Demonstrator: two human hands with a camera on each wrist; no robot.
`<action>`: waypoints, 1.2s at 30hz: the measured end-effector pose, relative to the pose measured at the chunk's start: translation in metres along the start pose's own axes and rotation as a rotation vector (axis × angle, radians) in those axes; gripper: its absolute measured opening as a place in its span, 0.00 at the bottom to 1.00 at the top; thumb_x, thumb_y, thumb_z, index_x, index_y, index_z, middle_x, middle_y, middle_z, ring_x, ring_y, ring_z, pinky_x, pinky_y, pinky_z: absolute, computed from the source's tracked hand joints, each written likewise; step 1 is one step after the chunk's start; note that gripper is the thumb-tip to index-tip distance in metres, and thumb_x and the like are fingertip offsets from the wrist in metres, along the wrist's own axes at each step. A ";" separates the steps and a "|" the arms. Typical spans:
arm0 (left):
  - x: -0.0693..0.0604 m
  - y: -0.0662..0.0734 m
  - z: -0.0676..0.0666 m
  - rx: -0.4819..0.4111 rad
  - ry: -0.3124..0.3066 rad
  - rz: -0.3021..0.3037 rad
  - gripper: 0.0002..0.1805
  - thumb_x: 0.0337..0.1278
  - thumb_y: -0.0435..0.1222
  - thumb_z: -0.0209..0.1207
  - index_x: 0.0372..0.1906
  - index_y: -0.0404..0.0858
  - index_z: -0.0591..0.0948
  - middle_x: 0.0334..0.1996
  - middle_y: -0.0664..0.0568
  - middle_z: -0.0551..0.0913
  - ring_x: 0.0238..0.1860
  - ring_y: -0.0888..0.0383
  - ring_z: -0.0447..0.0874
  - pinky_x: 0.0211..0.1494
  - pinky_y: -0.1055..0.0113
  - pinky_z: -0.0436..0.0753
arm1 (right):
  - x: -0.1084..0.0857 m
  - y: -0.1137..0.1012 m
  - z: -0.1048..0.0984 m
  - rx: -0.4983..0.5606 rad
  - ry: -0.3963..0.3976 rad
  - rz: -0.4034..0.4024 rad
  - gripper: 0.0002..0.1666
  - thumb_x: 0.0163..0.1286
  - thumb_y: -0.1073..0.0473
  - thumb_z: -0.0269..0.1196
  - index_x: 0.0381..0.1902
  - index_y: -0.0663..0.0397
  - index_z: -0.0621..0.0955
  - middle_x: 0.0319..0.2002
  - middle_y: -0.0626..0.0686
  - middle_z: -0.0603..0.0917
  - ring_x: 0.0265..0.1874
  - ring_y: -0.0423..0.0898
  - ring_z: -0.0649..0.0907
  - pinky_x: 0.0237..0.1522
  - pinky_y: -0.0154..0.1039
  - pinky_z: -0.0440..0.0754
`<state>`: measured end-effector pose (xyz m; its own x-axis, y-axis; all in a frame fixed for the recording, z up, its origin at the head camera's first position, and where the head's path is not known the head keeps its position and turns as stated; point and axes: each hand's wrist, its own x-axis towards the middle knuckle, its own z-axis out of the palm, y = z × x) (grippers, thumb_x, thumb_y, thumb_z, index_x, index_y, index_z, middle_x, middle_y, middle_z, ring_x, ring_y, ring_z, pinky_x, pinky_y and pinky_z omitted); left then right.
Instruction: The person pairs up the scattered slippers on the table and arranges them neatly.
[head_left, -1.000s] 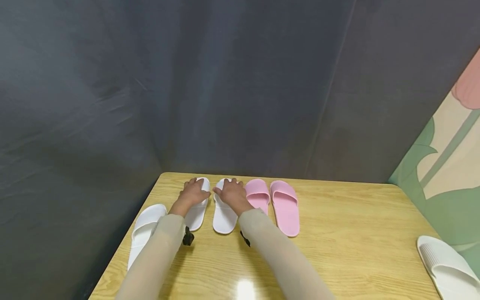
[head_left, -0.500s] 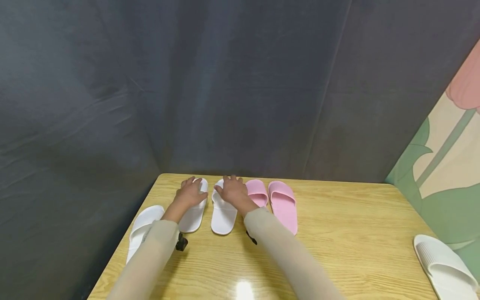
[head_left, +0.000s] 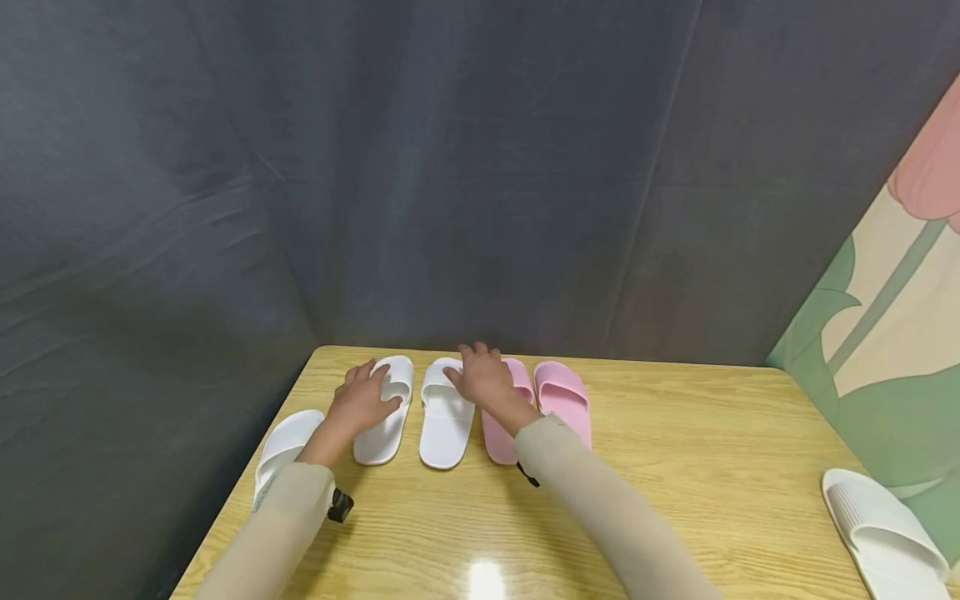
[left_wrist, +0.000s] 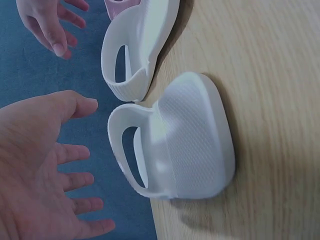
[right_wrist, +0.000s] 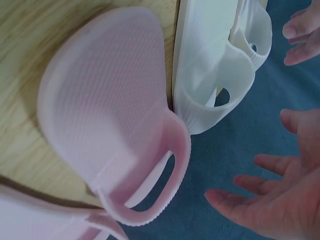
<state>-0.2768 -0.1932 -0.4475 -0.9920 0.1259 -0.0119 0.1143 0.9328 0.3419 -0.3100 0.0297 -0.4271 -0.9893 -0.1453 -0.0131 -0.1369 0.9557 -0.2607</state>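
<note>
Two white slippers stand side by side near the table's back edge, the left one [head_left: 381, 437] and the right one [head_left: 444, 435]. My left hand [head_left: 362, 402] is over the left one's outer side, fingers spread; in the left wrist view that hand [left_wrist: 40, 170] is apart from the slipper [left_wrist: 195, 140]. Between the right white slipper and the left pink slipper [head_left: 498, 437] hovers my right hand [head_left: 486, 379], its fingers loosely extended and holding nothing. Partly behind the right forearm is the right pink slipper [head_left: 564, 404].
Another white slipper [head_left: 288, 437] lies at the table's left edge, partly covered by the left sleeve. A further white slipper [head_left: 885, 525] lies at the right. Dark cloth [head_left: 480, 183] hangs behind the wooden table [head_left: 697, 467].
Both hands have come off the white slippers and moved apart, the left one leftward and the right one rightward. The white pair is now more exposed.
</note>
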 end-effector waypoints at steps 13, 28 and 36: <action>-0.023 -0.016 -0.001 -0.016 0.015 -0.002 0.42 0.66 0.50 0.60 0.77 0.33 0.62 0.77 0.31 0.53 0.76 0.29 0.48 0.69 0.29 0.59 | -0.020 0.024 -0.014 0.030 0.049 -0.045 0.40 0.75 0.35 0.56 0.76 0.48 0.68 0.75 0.58 0.66 0.72 0.61 0.68 0.66 0.57 0.72; -0.049 -0.027 -0.010 -0.025 0.031 -0.009 0.42 0.66 0.49 0.60 0.76 0.32 0.62 0.76 0.29 0.53 0.75 0.27 0.48 0.67 0.26 0.58 | -0.041 0.057 -0.024 0.090 0.109 -0.086 0.39 0.73 0.39 0.60 0.74 0.53 0.69 0.74 0.62 0.67 0.71 0.66 0.68 0.67 0.60 0.70; -0.058 -0.034 -0.015 -0.016 0.033 -0.027 0.42 0.66 0.50 0.60 0.76 0.32 0.62 0.77 0.29 0.52 0.75 0.27 0.46 0.66 0.25 0.58 | -0.050 0.078 -0.029 0.113 0.126 -0.094 0.40 0.72 0.40 0.61 0.74 0.55 0.69 0.73 0.65 0.67 0.70 0.67 0.68 0.67 0.62 0.70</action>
<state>-0.2242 -0.2372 -0.4448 -0.9960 0.0888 0.0098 0.0864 0.9300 0.3573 -0.2727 0.1185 -0.4188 -0.9719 -0.1925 0.1355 -0.2294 0.9037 -0.3615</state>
